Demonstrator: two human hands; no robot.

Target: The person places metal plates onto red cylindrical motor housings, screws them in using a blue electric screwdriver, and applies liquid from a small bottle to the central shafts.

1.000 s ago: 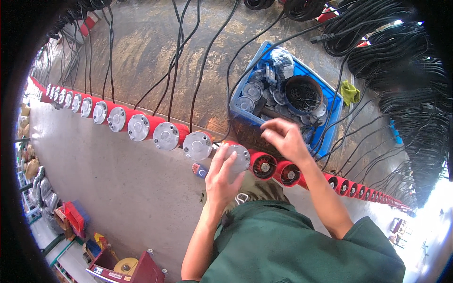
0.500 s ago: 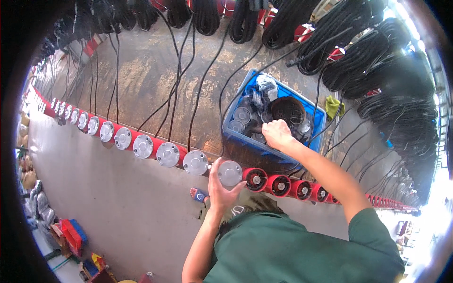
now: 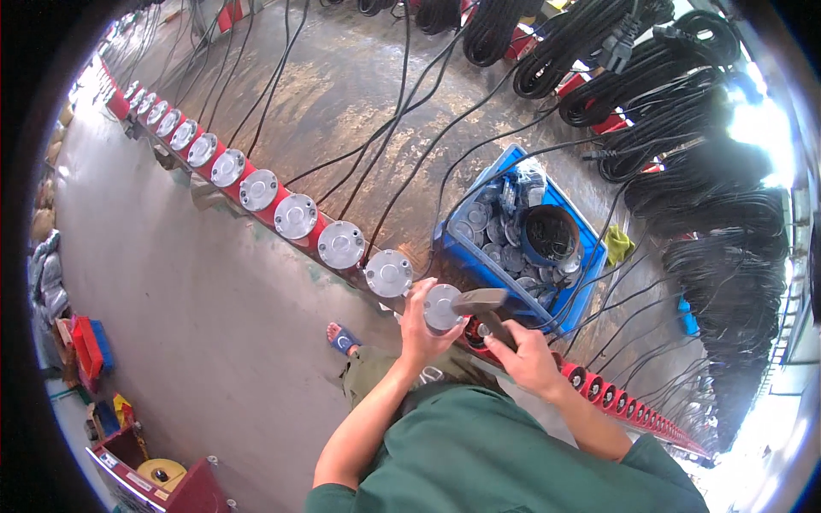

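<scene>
so the grey cap (image 3: 440,308) is sitting in the row at the table's (image 3: 342,94) near edge, clasped by the left hand (image 3: 417,338), fingers on its left and thumb on the near side; the hammer (image 3: 481,300) is gripped tight in the right hand (image 3: 528,362), its head over the cap's right edge, contact can't be told; capped cylinders (image 3: 341,244) are lined up left, open cylinders (image 3: 578,376) right; a blue bin (image 3: 481,269) is parked farther back
</scene>
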